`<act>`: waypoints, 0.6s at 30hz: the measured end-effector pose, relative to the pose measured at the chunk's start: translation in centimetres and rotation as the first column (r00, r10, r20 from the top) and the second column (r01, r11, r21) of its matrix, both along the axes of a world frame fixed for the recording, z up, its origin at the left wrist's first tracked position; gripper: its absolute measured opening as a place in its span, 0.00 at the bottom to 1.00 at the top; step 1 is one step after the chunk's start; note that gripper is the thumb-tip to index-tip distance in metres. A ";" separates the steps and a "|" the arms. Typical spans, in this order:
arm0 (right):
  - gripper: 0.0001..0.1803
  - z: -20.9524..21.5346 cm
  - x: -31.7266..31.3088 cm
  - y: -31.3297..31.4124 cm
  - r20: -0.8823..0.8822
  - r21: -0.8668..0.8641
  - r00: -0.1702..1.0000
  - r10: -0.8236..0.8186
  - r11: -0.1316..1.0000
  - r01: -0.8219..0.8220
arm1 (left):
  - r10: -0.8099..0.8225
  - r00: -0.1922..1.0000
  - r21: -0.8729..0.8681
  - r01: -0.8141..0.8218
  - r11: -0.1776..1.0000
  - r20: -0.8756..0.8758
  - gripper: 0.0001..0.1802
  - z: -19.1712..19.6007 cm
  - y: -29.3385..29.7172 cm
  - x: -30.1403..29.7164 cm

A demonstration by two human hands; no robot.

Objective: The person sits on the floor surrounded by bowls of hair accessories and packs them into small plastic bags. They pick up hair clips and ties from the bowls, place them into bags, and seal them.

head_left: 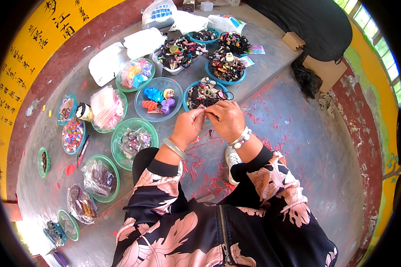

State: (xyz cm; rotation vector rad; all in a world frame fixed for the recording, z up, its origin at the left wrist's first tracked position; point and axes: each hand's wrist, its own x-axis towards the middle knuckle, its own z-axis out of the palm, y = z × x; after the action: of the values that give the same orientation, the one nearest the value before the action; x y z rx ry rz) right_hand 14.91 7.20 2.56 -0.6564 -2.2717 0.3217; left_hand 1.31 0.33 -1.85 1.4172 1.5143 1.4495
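My left hand (188, 126) and my right hand (227, 119) meet in front of me, fingertips pinched together on a small dark hair tie (208, 115) that is mostly hidden by the fingers. A pale bangle sits on my left wrist and a beaded bracelet on my right. Just beyond my hands stands a blue bowl (186, 93) full of dark hair ties and small ornaments. A clear bowl (178, 91) with blue, orange and purple hair claws is to its left.
Several green and blue bowls of beads, clips and bagged pieces curve along the concrete floor to my left (133, 142). White plastic bags (108, 62) lie behind them. Red scraps litter the floor by my white shoe (231, 161). A dark cloth and cardboard boxes (324, 71) sit far right.
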 end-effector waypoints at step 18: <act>0.05 -0.4 -0.4 -1.3 0.270 0.189 0.958 -0.093 0.981 0.042 | -0.041 0.952 -0.024 0.035 0.999 -0.302 0.09 0.7 -0.2 0.6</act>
State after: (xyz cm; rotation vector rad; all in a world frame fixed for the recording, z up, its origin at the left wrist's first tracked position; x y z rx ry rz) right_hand 14.46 5.88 2.20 -0.7187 -2.5001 -0.0156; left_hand 1.93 0.13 -1.16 1.7080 1.6681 1.2325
